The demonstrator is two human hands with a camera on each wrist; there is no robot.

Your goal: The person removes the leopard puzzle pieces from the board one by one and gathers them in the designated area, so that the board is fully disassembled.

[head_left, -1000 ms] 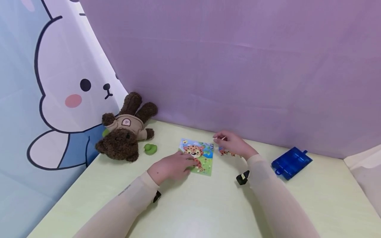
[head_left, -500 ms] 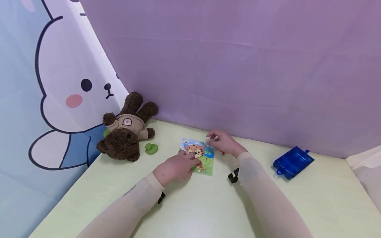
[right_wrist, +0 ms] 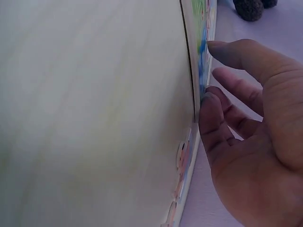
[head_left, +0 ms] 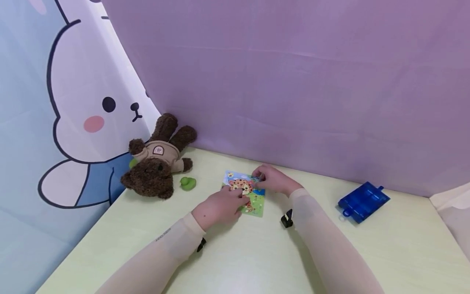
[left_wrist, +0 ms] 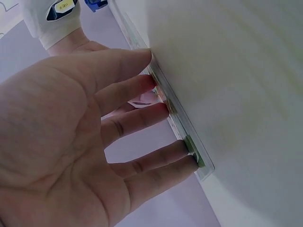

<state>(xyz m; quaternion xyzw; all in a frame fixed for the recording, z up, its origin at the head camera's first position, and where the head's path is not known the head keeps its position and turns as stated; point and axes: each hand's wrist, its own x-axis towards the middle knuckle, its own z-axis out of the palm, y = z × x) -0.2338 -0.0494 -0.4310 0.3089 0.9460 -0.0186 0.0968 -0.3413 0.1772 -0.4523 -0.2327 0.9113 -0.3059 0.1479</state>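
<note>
Starting at the left, we see a brown teddy bear (head_left: 156,169) lying on its back with its head toward us, a green toy duck (head_left: 188,183) just beside it; both sit well aside, perhaps to leave the middle of the surface (head_left: 238,261) free for handwork. At centre, the leopard-cub jigsaw board (head_left: 258,206) lies flat. The left grip (head_left: 219,207) is unclenched, fingers reaching over the board's left part and resting on it, which we take as steadying it against sliding. The right grip (head_left: 273,180) bends its thumb and fingers onto the board's far right corner, likely for fine control there; we cannot tell whether it grasps a piece. In the right wrist view, loose pieces (right_wrist: 183,163) lie just beside the board, presumably for easy reach. Farthest right, we find a blue plastic case (head_left: 363,202), well apart from both hands.
</note>
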